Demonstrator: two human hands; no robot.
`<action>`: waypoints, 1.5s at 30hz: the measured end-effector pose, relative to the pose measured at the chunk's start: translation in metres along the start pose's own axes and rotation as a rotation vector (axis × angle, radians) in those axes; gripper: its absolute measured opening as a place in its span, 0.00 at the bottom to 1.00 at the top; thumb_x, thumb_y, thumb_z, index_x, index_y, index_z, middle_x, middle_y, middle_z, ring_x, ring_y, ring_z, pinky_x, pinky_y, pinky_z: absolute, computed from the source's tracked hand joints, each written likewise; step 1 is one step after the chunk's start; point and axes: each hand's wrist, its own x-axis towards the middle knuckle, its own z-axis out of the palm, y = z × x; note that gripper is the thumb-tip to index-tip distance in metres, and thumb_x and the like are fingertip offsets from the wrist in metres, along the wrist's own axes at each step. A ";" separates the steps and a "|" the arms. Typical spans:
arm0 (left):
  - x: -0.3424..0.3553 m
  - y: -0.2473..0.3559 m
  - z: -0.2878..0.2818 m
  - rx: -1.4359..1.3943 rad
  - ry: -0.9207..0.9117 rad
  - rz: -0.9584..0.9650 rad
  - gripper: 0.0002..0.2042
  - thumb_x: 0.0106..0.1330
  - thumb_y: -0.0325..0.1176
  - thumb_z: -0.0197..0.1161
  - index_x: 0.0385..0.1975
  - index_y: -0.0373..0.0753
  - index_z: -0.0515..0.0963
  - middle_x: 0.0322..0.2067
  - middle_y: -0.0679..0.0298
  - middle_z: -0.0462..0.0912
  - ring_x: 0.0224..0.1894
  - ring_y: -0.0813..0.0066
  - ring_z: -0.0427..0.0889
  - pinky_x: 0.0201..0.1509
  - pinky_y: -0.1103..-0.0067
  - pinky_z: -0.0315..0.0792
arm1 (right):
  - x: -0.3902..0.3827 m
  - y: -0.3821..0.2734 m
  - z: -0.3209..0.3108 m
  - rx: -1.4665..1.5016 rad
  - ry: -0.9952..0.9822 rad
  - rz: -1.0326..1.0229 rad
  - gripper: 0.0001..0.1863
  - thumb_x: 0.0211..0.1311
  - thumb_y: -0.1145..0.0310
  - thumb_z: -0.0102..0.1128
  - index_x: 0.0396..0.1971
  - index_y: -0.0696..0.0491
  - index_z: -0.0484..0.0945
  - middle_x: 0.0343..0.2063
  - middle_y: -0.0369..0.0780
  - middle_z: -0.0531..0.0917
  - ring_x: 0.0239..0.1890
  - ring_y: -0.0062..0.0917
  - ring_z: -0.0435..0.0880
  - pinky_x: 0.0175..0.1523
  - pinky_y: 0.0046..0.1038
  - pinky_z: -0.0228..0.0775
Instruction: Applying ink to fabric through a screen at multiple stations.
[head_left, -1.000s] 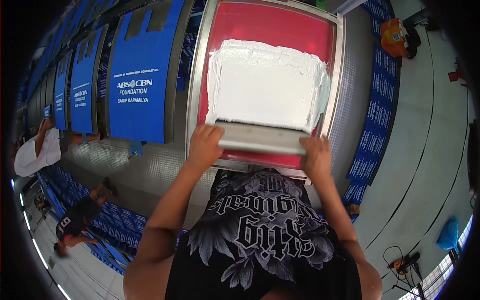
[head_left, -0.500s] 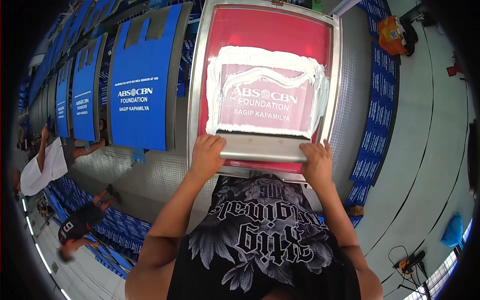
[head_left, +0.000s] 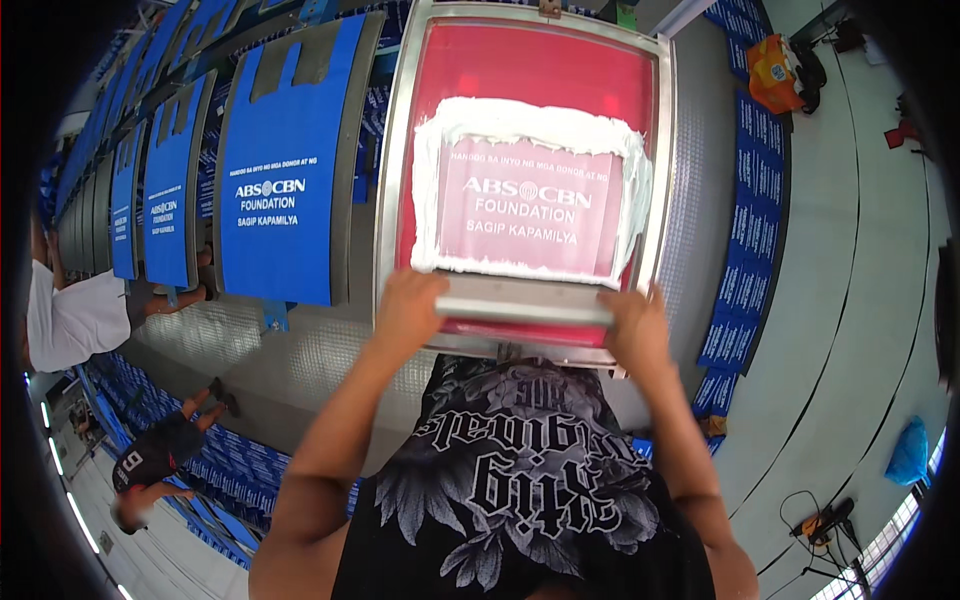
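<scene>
A silk-screen frame (head_left: 393, 200) with metal sides and red mesh lies in front of me. White ink (head_left: 530, 110) forms a thick border around a paler stencil window (head_left: 530, 240) that carries white lettering. Across the near part of the mesh lies a squeegee (head_left: 525, 308) with a metal handle, its edge along the lower line of ink. My left hand (head_left: 410, 308) is closed on its left end, and my right hand (head_left: 632, 318) grips the right end. Both hands look slightly blurred. The fingers' undersides are hidden.
Blue printed bag panels (head_left: 275, 190) lie on boards along the left. More blue printed pieces (head_left: 745, 240) line the table's right side. An orange bag (head_left: 775, 75) sits at far right. Two people, one in a white shirt (head_left: 75, 315), one in a dark shirt (head_left: 150, 460), are at left.
The curved smear of white ink across the stencil's upper part is gone, and the lettering shows clearly. My hands and the squeegee have shifted slightly toward me. The white-shirted person has moved left.
</scene>
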 end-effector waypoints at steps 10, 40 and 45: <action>0.204 -0.033 -0.044 0.019 -0.034 -0.166 0.15 0.43 0.40 0.71 0.28 0.38 0.80 0.26 0.55 0.81 0.36 0.55 0.79 0.43 0.67 0.72 | 0.181 0.057 -0.075 -0.099 0.119 -0.026 0.19 0.39 0.74 0.58 0.38 0.47 0.80 0.29 0.44 0.82 0.36 0.39 0.81 0.47 0.37 0.71; -0.101 0.065 0.096 -1.163 -0.600 -0.520 0.21 0.69 0.48 0.49 0.23 0.38 0.77 0.17 0.72 0.73 0.21 0.85 0.69 0.25 0.86 0.63 | 0.018 -0.061 -0.008 -0.030 0.182 -0.148 0.19 0.44 0.80 0.50 0.39 0.51 0.78 0.29 0.44 0.79 0.36 0.39 0.78 0.44 0.39 0.70; -0.099 0.061 0.114 -0.983 -0.548 -0.543 0.23 0.67 0.51 0.50 0.21 0.36 0.77 0.16 0.69 0.74 0.19 0.83 0.70 0.23 0.83 0.64 | -0.022 -0.064 0.014 0.006 0.255 -0.201 0.19 0.39 0.80 0.53 0.37 0.53 0.77 0.33 0.40 0.81 0.38 0.34 0.77 0.46 0.34 0.67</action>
